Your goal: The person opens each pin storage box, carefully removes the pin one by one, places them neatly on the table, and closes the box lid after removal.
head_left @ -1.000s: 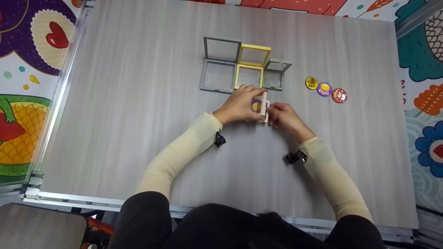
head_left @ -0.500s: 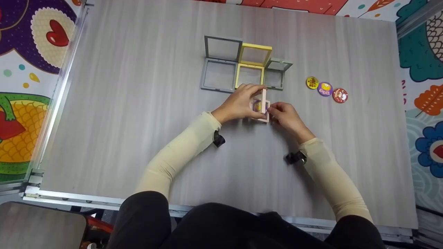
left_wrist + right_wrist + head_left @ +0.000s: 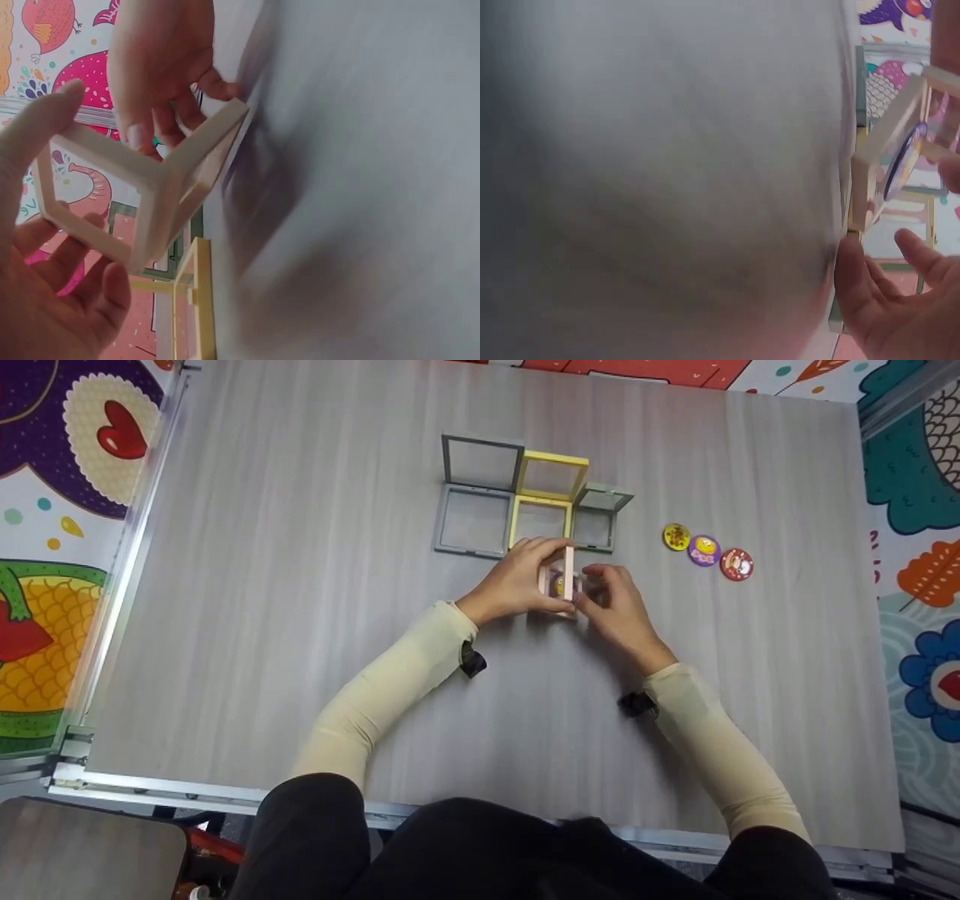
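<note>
My left hand (image 3: 517, 581) grips a pale pink hinged display case (image 3: 142, 202) between thumb and fingers, above the table. Its two framed halves stand apart at an angle. A round badge (image 3: 905, 161) with a purple rim and yellow figure sits within one half, against the clear film. Close to the case's right side is my right hand (image 3: 619, 611), its thumb and forefinger spread apart. In the right wrist view, a fingertip of that hand (image 3: 904, 304) is right by the case's lower corner; whether it touches cannot be told.
Beyond the hands, a grey case (image 3: 474, 521), a yellow case (image 3: 569, 521) and a small green case (image 3: 613, 529) stand side by side with raised lids. Right of them lie a yellow badge (image 3: 676, 537), a purple badge (image 3: 704, 550) and a red badge (image 3: 736, 564).
The right hand's fingers have spread from a pinch at the case's right edge. The left hand and the case have shifted slightly away from the body, and the case has tilted.
</note>
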Action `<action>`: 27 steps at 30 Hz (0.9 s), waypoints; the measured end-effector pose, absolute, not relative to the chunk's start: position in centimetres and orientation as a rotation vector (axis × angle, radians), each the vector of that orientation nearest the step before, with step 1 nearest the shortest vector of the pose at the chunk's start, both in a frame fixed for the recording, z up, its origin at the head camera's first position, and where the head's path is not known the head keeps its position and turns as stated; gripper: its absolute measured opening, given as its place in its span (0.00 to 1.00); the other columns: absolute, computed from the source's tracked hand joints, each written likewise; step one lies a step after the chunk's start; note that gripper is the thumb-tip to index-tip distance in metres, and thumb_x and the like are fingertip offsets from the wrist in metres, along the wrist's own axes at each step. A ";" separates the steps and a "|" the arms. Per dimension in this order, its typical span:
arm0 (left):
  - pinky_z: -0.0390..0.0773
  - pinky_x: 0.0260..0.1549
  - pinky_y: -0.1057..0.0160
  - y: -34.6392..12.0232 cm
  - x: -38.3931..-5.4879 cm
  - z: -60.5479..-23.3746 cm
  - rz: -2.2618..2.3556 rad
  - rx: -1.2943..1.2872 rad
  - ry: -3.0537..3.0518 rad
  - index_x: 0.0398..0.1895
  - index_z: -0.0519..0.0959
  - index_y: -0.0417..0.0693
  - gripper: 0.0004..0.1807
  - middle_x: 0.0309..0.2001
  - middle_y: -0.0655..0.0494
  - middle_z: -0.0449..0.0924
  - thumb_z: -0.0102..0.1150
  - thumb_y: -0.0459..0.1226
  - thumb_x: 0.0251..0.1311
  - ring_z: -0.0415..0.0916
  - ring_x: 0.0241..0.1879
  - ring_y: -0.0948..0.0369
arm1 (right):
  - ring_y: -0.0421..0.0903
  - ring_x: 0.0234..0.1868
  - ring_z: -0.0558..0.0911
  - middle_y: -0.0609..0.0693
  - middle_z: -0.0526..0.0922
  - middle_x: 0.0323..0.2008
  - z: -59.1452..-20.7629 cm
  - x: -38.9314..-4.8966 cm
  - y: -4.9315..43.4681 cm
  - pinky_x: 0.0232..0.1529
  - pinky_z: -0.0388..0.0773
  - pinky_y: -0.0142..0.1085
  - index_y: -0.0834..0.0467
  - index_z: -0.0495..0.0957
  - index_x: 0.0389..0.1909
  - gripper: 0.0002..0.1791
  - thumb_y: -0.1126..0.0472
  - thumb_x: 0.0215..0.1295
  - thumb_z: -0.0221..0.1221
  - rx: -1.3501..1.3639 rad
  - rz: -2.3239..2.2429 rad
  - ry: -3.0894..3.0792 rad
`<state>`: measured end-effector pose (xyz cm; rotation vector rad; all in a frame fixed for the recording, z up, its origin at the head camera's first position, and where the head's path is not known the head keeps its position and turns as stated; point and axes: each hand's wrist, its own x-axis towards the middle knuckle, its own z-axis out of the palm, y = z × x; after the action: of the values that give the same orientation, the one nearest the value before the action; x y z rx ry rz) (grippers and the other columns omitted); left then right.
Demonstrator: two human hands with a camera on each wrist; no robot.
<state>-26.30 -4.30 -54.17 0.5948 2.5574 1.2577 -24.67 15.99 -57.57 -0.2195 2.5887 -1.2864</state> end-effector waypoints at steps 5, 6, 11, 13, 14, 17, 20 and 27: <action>0.65 0.63 0.61 -4.3 -26.3 -54.1 1.259 0.592 2.562 0.66 0.66 0.50 0.51 0.62 0.54 0.71 0.77 0.54 0.35 0.67 0.60 0.57 | 0.57 0.52 0.72 0.63 0.69 0.55 -57.6 -24.5 15.7 0.54 0.70 0.49 0.63 0.72 0.57 0.31 0.57 0.53 0.68 -0.349 -1.119 2.707; 0.65 0.63 0.61 -4.3 -26.3 -54.1 1.262 0.593 2.561 0.66 0.66 0.50 0.51 0.62 0.54 0.72 0.77 0.54 0.35 0.67 0.59 0.57 | 0.56 0.53 0.72 0.63 0.69 0.55 -57.6 -24.5 15.6 0.55 0.69 0.50 0.63 0.72 0.57 0.31 0.56 0.53 0.68 -0.354 -1.106 2.715; 0.64 0.63 0.62 -4.3 -26.3 -54.1 1.290 0.582 2.542 0.66 0.66 0.50 0.49 0.62 0.55 0.71 0.77 0.51 0.36 0.67 0.60 0.58 | 0.55 0.51 0.73 0.61 0.71 0.55 -57.7 -24.6 15.6 0.53 0.70 0.48 0.63 0.74 0.56 0.31 0.54 0.53 0.68 -0.398 -1.077 2.733; 0.64 0.64 0.62 -4.4 -26.3 -54.1 1.303 0.573 2.534 0.66 0.67 0.50 0.49 0.62 0.55 0.71 0.78 0.50 0.37 0.66 0.60 0.58 | 0.55 0.50 0.74 0.61 0.72 0.54 -57.7 -24.6 15.6 0.51 0.70 0.48 0.62 0.74 0.56 0.30 0.54 0.52 0.68 -0.416 -1.073 2.736; 0.64 0.64 0.62 -4.4 -26.3 -54.1 1.305 0.571 2.533 0.66 0.67 0.50 0.49 0.63 0.55 0.71 0.77 0.50 0.37 0.66 0.60 0.58 | 0.55 0.49 0.74 0.61 0.72 0.54 -57.7 -24.6 15.6 0.50 0.70 0.47 0.62 0.74 0.55 0.30 0.54 0.52 0.68 -0.422 -1.077 2.736; 0.64 0.64 0.62 -4.4 -26.2 -54.2 1.308 0.570 2.532 0.66 0.67 0.51 0.48 0.63 0.55 0.71 0.77 0.50 0.37 0.66 0.61 0.58 | 0.55 0.49 0.74 0.61 0.73 0.53 -57.7 -24.6 15.6 0.49 0.70 0.47 0.63 0.75 0.55 0.29 0.55 0.52 0.68 -0.433 -1.083 2.735; 0.64 0.64 0.62 -4.4 -26.2 -54.3 1.310 0.566 2.528 0.66 0.67 0.52 0.48 0.63 0.55 0.71 0.77 0.50 0.37 0.66 0.61 0.58 | 0.55 0.48 0.74 0.60 0.73 0.53 -57.7 -24.5 15.6 0.49 0.70 0.47 0.62 0.75 0.54 0.29 0.54 0.52 0.68 -0.434 -1.081 2.734; 0.63 0.65 0.62 -4.4 -26.1 -54.4 1.336 0.564 2.510 0.66 0.67 0.49 0.50 0.61 0.54 0.72 0.78 0.50 0.36 0.67 0.60 0.58 | 0.54 0.50 0.74 0.60 0.73 0.54 -57.5 -24.7 15.9 0.52 0.70 0.46 0.64 0.76 0.52 0.29 0.54 0.51 0.69 -0.452 -1.092 2.728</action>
<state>-26.15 -4.44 -54.44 0.5641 2.5105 1.3358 -24.70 15.93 -57.51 -0.4517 2.7281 -1.0917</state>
